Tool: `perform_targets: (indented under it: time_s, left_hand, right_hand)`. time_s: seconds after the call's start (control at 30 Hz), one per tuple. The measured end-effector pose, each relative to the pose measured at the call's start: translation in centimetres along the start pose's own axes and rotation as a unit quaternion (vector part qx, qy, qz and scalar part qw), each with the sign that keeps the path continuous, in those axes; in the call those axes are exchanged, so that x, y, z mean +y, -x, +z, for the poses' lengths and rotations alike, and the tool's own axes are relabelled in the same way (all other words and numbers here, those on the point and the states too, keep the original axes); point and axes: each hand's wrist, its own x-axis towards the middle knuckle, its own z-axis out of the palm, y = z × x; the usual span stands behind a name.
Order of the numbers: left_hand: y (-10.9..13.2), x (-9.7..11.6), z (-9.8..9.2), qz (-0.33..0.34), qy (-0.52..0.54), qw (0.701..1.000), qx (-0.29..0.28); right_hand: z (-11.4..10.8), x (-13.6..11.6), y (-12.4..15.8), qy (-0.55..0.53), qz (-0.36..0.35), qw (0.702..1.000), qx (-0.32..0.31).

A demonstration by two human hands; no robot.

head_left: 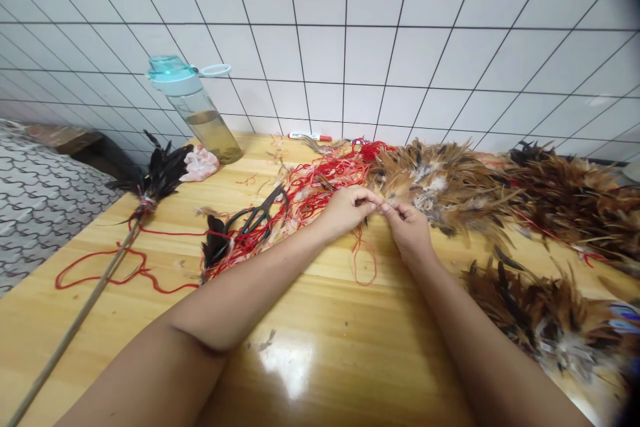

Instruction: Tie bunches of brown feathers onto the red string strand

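Note:
My left hand (349, 211) and my right hand (406, 221) meet above the table, thumbs and forefingers pinched together. A thin red string (369, 279) loops down on the wood below my left fingers and seems to run up into them. What lies between my right fingertips is too small to make out. Just behind the hands are a tangle of red string (320, 180) and a heap of brown feathers (450, 177). Black scissors (257, 219) rest on the tangle, left of my left hand, beside a tuft of black feathers (215, 240).
A stick (83, 317) with black feathers (167, 170) bound at its tip lies along the left. Behind it stand a water bottle (207, 120) and crumpled tissue (200, 163). A marker (310, 137) lies by the tiled wall. More feather heaps (565, 197) cover the right side.

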Motion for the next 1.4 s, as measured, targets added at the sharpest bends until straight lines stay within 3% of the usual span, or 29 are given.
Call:
perform_targets:
  time_s: [0.1, 0.17, 0.27, 0.37, 0.5, 0.7, 0.9, 1.07, 1.13, 1.23, 1.33, 1.4]
  left_hand:
    - [-0.3, 0.2, -0.9, 0.010, -0.051, 0.999, -0.005]
    - [-0.5, 0.3, -1.6, 0.010, -0.098, 0.995, 0.021]
    - [-0.5, 0.7, -2.6, 0.010, -0.240, 0.970, 0.044]
    - [-0.1, 1.3, -2.8, -0.008, -0.366, 0.931, -0.016]
    - [0.5, 1.8, -2.1, -0.048, -0.431, 0.896, -0.091]
    - [0.7, 1.2, -1.4, -0.026, -0.452, 0.887, -0.093]
    - [0.4, 0.7, -1.8, -0.022, -0.407, 0.910, -0.074]
    - [0.0, 0.8, -2.4, -0.005, -0.330, 0.944, -0.018]
    - [-0.2, 0.7, -2.3, -0.006, -0.256, 0.967, 0.000]
    - [-0.4, 0.5, -1.9, -0.047, -0.062, 0.997, 0.008]
    - [-0.4, 0.7, -1.3, -0.107, 0.117, 0.987, 0.010]
    - [-0.3, 1.0, -0.9, -0.132, 0.164, 0.978, 0.001]
  right_hand:
    - [-0.1, -0.5, 0.1, 0.029, -0.015, 0.999, -0.013]
    - [-0.2, -0.9, 0.1, 0.053, -0.030, 0.998, -0.022]
    - [-0.5, -1.3, 0.0, 0.078, -0.036, 0.996, -0.016]
    - [-0.7, -1.4, -0.1, 0.081, -0.030, 0.996, 0.006]
    - [-0.8, -1.4, -0.1, 0.088, -0.020, 0.996, 0.027]
    - [-0.6, -1.5, -0.1, 0.115, -0.025, 0.993, 0.021]
    - [-0.6, -1.6, 0.2, 0.129, -0.045, 0.991, 0.011]
    - [-0.7, -1.4, 0.1, 0.125, -0.050, 0.991, 0.010]
    - [-0.6, -1.4, 0.0, 0.123, -0.042, 0.991, 0.007]
    - [-0.5, -1.4, 0.0, 0.115, -0.036, 0.993, 0.002]
    - [-0.4, -1.3, 0.1, 0.111, -0.046, 0.993, -0.007]
    - [-0.2, -1.3, 0.2, 0.113, -0.056, 0.992, -0.014]
